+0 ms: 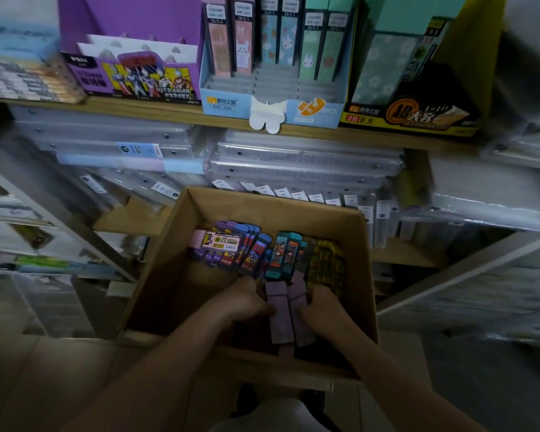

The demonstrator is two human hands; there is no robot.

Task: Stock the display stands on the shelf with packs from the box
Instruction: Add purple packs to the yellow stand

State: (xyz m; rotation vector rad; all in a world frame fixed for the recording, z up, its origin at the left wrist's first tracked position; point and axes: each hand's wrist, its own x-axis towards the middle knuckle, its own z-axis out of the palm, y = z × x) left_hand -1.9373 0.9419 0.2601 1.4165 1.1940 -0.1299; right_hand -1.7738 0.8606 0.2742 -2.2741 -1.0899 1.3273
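Observation:
An open cardboard box [181, 263] sits below the shelf, holding several flat packs: purple and blue ones [231, 247], teal ones [286, 252], yellow ones [326, 263]. Both my hands are down inside it. My left hand [247, 302] and my right hand [321, 308] each grip a side of a small stack of purple packs [281, 316] lying face down. On the wooden shelf [169, 112] above stand a purple display stand [131, 73], a light blue stand [272, 110] with pencil-lead packs, and a yellow stand [409, 120].
Stacks of clear plastic folders [293, 163] fill the level under the shelf, behind the box. White shelving bars [449, 275] run diagonally at the right and left. The light blue stand's front rows are bare.

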